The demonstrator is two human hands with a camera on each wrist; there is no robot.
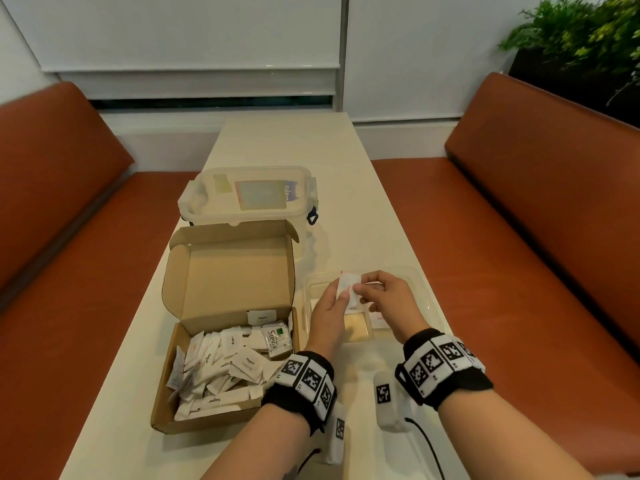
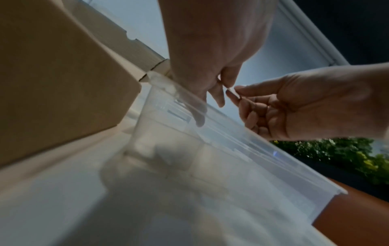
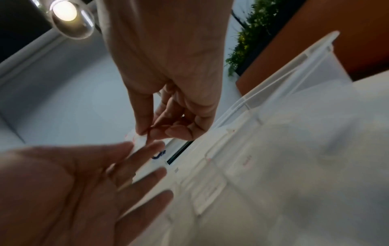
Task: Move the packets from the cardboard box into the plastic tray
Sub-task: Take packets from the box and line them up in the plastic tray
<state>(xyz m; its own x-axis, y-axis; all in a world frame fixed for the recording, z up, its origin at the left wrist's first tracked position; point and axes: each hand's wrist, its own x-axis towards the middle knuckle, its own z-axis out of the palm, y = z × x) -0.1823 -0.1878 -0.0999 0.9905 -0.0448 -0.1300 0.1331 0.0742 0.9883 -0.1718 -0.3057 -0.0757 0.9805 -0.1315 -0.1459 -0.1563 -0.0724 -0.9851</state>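
The open cardboard box stands at the left of the table, its lid up and several white packets piled in it. Right of it lies the clear plastic tray, with a tan packet and a white one on its floor. Above the tray my left hand holds a few white, red-printed packets, thumb on top. My right hand pinches the edge of one of them. The right wrist view shows that pinch on the packet, with the left hand's fingers below it.
A clear lidded container with a blue latch stands behind the box. Orange benches run along both long sides of the narrow table. A plant sits at the back right. The box side is close to the tray wall.
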